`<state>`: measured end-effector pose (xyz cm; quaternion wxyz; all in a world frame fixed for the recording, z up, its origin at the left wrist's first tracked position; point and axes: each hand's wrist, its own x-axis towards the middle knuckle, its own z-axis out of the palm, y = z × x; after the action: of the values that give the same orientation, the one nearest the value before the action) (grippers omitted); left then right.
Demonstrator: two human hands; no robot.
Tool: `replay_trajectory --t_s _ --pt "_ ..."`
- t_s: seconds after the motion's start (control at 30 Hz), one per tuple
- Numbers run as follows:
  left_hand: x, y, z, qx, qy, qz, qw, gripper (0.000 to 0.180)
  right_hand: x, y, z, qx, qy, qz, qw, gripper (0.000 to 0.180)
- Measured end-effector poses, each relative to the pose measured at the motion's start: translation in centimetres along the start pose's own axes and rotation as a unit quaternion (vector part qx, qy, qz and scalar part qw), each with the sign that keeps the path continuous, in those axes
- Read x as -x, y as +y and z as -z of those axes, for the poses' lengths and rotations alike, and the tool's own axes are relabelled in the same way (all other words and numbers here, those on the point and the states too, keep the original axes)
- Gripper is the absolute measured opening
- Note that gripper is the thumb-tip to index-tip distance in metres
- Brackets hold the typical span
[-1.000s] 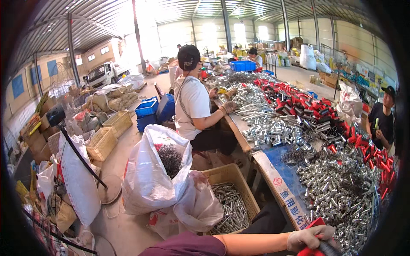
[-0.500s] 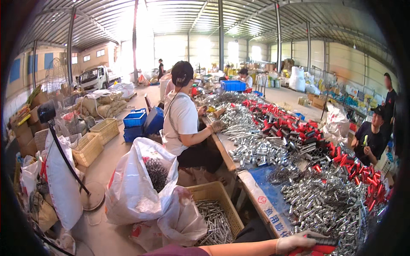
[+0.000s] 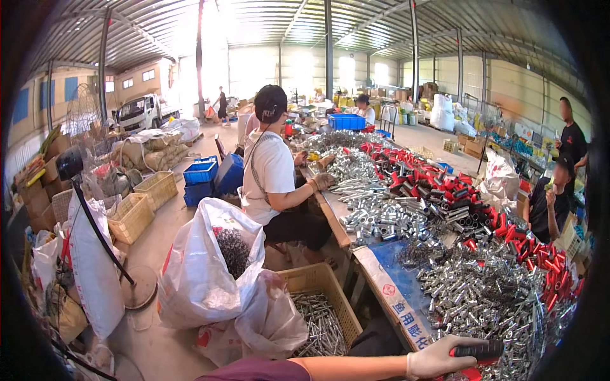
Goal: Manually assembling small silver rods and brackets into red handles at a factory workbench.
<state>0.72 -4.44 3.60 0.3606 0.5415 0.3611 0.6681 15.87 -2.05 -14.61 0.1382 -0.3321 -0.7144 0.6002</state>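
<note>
**View swung right, gloved hand closed on red-and-black grip**

Since half a second ago the head view has panned: the seated co-worker in the white shirt (image 3: pixel 272 174) sits further right and larger in frame, and the white sack (image 3: pixel 203 270) and basket have moved with them. The arm stays stretched across the near edge.

- Only one hand shows, which one I cannot tell for certain; it reads as the left hand (image 3: pixel 438 357), white glove, reaching from the near left onto the desk (image 3: pixel 387 289).
- Fingers (image 3: pixel 459 346) clenched over a dark grip with red end (image 3: pixel 478 353), lying at the near edge of the desk, just beside the heap of shiny metal parts (image 3: pixel 483 295). Likely held flat because it's resting on the pile.
- Right hand not in view.
- Red-capped tubes (image 3: pixel 445 190) are heaped further along the desk, metal tubes to their left: sorted by kind, it seems.
- Wicker basket of metal rods (image 3: pixel 321 314) stands on the floor by the desk, within the co-worker's reach.
- Blue crates (image 3: pixel 200 181) far left.
</note>
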Motion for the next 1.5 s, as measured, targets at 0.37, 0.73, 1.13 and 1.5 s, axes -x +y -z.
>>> replay_trajectory --t_s 0.37,0.73,1.13,1.5 --pt "0.8 0.0 0.1 0.017 -0.067 0.045 0.997 0.051 1.3 -4.3 -2.5 -0.001 0.123 0.11 0.986 0.01" --pt "1.7 1.2 0.1 -0.038 -0.02 0.022 0.999 0.047 0.1 -1.5 -1.6 0.103 0.191 0.156 0.963 0.022" --pt "0.8 -0.6 2.5 0.174 -0.116 0.13 0.969 0.042 1.4 -6.4 -1.6 -0.205 -0.043 0.114 0.971 0.005" --pt "0.7 0.9 6.8 0.105 -0.031 0.199 0.974 0.067 1.6 -5.7 -3.6 -0.236 -0.061 0.018 0.97 0.005"
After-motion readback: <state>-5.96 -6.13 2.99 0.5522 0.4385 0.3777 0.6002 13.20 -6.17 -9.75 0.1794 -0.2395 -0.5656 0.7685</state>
